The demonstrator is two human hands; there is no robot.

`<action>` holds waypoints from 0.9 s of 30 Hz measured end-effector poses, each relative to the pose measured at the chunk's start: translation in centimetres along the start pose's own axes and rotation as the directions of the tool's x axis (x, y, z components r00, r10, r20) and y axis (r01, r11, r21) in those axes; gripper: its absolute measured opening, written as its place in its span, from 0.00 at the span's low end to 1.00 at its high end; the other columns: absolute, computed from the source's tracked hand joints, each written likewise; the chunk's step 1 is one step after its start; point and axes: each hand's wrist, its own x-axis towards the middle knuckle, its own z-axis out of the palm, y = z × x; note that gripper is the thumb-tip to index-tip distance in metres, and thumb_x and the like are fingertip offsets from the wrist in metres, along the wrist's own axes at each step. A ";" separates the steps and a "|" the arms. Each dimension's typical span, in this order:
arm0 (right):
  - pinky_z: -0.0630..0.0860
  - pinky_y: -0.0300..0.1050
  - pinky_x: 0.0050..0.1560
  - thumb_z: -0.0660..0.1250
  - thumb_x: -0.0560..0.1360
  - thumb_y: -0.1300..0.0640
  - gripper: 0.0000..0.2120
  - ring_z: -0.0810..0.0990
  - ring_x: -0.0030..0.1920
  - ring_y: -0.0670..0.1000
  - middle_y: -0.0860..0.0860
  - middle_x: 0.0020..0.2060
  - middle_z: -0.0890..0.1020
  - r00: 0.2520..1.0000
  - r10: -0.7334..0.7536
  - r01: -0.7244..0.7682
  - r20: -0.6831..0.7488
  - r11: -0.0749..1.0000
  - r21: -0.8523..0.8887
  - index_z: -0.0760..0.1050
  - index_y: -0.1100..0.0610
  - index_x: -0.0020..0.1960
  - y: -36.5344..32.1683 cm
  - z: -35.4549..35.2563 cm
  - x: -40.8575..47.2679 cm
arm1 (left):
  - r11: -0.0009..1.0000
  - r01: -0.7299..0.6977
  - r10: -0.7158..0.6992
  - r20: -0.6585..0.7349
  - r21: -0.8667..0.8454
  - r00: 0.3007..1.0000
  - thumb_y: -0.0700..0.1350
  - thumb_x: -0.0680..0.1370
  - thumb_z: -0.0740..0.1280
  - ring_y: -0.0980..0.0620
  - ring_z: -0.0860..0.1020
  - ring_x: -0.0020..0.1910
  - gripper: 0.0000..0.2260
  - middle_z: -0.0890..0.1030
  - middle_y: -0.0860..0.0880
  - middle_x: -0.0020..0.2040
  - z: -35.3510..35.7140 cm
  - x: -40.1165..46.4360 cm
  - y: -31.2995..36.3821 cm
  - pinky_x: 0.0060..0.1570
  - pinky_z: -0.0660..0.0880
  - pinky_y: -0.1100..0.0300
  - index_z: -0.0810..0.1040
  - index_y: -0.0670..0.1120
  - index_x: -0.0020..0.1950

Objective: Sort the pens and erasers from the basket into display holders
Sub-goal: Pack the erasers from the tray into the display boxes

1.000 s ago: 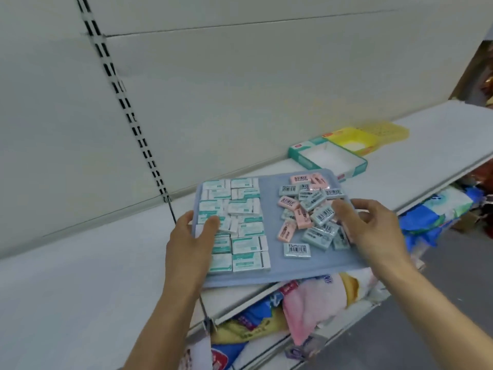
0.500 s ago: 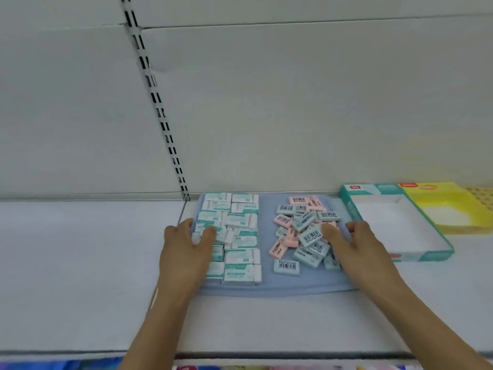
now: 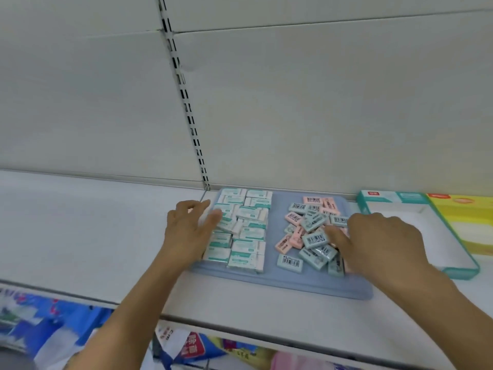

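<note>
On blue tray [image 3: 280,284], wrapped erasers [image 3: 314,240]

white shelf [image 3: 106,236] | blue tray [image 3: 280,284] | teal box [image 3: 400,198] | yellow box [image 3: 466,209]

**Store shelving, white**

White back panels [image 3: 293,102] with a slotted upright [image 3: 186,102] running down to the shelf [image 3: 80,222]. Even flat light. Below the shelf edge, colourful packaged goods [image 3: 53,321], blurred.
</note>
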 end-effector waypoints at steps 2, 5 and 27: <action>0.64 0.44 0.36 0.51 0.80 0.38 0.18 0.76 0.43 0.52 0.47 0.38 0.71 0.986 -0.108 0.111 -0.124 0.994 0.021 0.69 0.50 0.46 -0.9 -0.7 0.6 | 0.984 -0.173 0.174 0.007 -0.030 0.985 0.63 0.77 0.58 0.54 0.62 0.69 0.22 0.70 0.59 0.65 -1.0 -0.2 -0.4 0.68 0.61 0.55 0.72 0.58 0.69; 0.65 0.45 0.38 0.56 0.80 0.42 0.15 0.76 0.49 0.51 0.48 0.47 0.76 0.929 -0.325 0.358 -0.177 0.911 0.205 0.74 0.51 0.49 -3.7 -0.5 2.9 | 0.929 -0.354 0.335 0.163 0.109 0.928 0.58 0.76 0.63 0.63 0.61 0.66 0.22 0.70 0.61 0.67 -1.7 -0.4 -0.7 0.66 0.56 0.63 0.71 0.57 0.70; 0.83 0.42 0.43 0.67 0.71 0.75 0.12 0.85 0.42 0.54 0.61 0.46 0.85 0.992 -0.126 -0.024 -0.009 -0.260 0.965 0.78 0.64 0.52 -4.0 0.5 4.2 | 0.354 0.401 -0.017 0.423 -0.845 0.906 0.44 0.81 0.63 0.52 0.80 0.41 0.11 0.83 0.44 0.44 -0.6 -1.0 7.6 0.42 0.76 0.60 0.82 0.40 0.49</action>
